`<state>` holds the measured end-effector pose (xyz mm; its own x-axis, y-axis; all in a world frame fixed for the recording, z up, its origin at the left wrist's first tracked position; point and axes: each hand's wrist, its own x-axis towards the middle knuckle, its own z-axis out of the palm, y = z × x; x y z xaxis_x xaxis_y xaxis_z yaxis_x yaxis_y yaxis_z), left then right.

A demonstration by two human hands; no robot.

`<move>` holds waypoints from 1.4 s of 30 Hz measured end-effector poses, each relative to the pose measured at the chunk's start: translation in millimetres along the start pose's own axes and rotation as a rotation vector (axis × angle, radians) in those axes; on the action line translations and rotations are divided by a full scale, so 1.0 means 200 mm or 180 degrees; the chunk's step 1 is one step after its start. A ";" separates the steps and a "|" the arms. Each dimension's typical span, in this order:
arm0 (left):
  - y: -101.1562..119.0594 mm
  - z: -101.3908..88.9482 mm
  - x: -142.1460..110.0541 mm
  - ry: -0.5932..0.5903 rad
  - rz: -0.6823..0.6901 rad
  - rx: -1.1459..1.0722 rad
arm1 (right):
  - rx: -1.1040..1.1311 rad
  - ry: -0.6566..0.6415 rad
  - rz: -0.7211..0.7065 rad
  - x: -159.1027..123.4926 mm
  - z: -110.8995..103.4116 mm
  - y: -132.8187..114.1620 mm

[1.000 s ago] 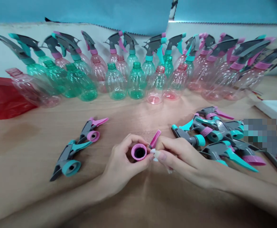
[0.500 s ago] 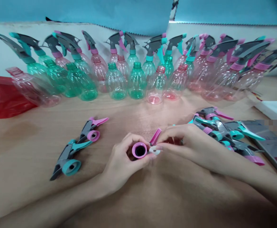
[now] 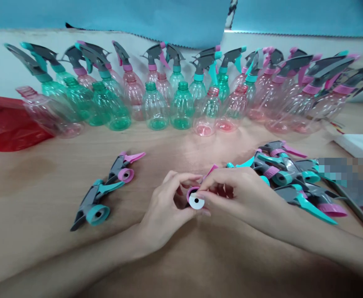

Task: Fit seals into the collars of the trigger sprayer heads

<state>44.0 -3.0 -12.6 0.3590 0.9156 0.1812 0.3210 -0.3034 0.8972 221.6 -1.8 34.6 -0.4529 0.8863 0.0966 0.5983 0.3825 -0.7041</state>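
My left hand (image 3: 169, 207) is wrapped round a trigger spray head (image 3: 190, 193) whose pink collar faces me. Between the thumb and finger of my right hand (image 3: 231, 194) is a white washer (image 3: 197, 201) with a dark hole in its middle. It covers most of the collar's opening; how deep it sits, I cannot tell. The spray head's pink trigger shows above my right fingers, while its grey body is mostly hidden behind both hands. To the left lie two more spray heads, one with a teal collar (image 3: 98, 215) and one with a pink collar (image 3: 126, 175).
Several loose spray heads (image 3: 289, 167) are piled to the right, beside a phone-like flat device (image 3: 352, 194) and a white box (image 3: 360, 145). Green and pink bottles (image 3: 182, 105) stand in rows along the back, many with spray heads on. A red bag (image 3: 10, 124) lies far left.
My right hand has brought the white washer from beside the pink collar to over its opening. My left hand has shifted slightly right with the spray head.
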 end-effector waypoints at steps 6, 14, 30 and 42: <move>0.01 -0.01 0.00 -0.0202 0.0034 0.0186 | -0.0099 0.0066 0.0078 0.00 -0.02 0.00; 0.00 -0.01 0.02 -0.0158 0.0398 0.0308 | -0.0469 0.0212 -0.0053 -0.02 0.01 0.03; 0.01 -0.02 0.00 0.0183 0.0989 0.0409 | -0.0789 -0.0034 -0.0517 -0.08 -0.06 -0.02; -0.01 -0.01 0.00 0.0221 0.1420 0.0486 | -0.1023 0.0007 -0.0569 -0.11 -0.05 -0.04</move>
<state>41.3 -0.8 -13.5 0.4334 0.7009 0.5665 0.2758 -0.7016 0.6571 233.0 -22.3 44.4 -0.5679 0.7984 0.2001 0.6870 0.5937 -0.4189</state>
